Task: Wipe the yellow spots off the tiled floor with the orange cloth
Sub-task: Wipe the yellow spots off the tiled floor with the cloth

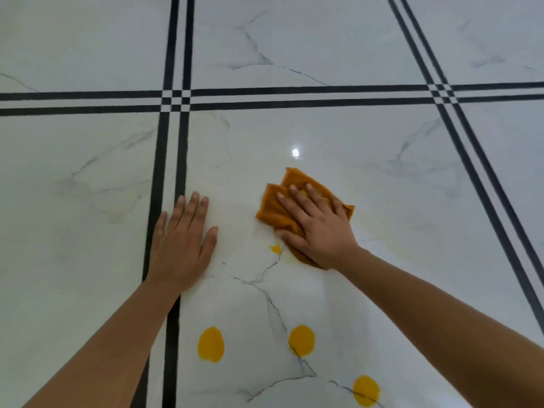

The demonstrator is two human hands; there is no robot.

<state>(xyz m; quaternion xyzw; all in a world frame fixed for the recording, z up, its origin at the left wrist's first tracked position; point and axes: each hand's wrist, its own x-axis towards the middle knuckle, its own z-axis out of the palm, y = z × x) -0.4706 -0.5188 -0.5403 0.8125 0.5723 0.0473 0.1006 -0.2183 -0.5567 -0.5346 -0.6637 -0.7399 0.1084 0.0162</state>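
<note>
Floor [368, 136]: glossy white marble-look tiles, grey veining, double black border lines crossing. On it: orange cloth [297, 184], crumpled, pressed flat under right hand [318, 228]; left hand [182, 245] palm-down beside it. Three yellow spots [210, 344] near camera; a small yellow remnant [276, 248] touching cloth edge.

Both hands [181, 242] [316, 228] lie flat, fingers [191, 206] extended.

Bare forearms [441, 313], no sleeves.
</note>
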